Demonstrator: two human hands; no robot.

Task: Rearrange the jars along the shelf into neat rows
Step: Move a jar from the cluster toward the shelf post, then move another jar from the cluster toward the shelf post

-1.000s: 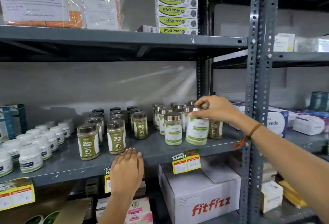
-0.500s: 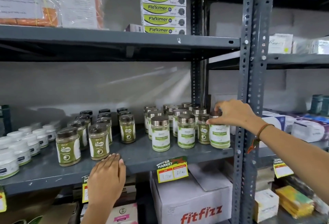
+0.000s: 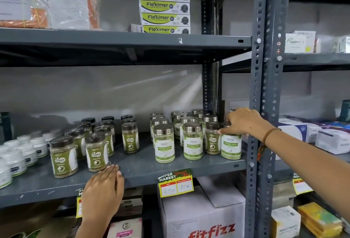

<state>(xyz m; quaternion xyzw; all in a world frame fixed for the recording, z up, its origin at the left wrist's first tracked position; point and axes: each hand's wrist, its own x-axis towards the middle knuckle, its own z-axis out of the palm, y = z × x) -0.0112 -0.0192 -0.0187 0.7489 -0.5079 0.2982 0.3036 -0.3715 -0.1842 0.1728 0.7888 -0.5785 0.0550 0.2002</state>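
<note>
The grey metal shelf (image 3: 144, 167) is carrying dark-lidded green-label jars (image 3: 96, 150) at left-centre and silver-lidded white-label jars (image 3: 164, 144) in rows toward the right post. The right hand (image 3: 241, 122) is gripping the lid of the rightmost white-label jar (image 3: 231, 146), standing upright at the front right beside the post. The left hand (image 3: 103, 187) is lying flat and unclenched on the shelf's front edge, holding nothing.

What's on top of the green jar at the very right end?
The right hand covers the top of the jar. Its lid is hidden under the fingers, so I cannot see it.
</note>
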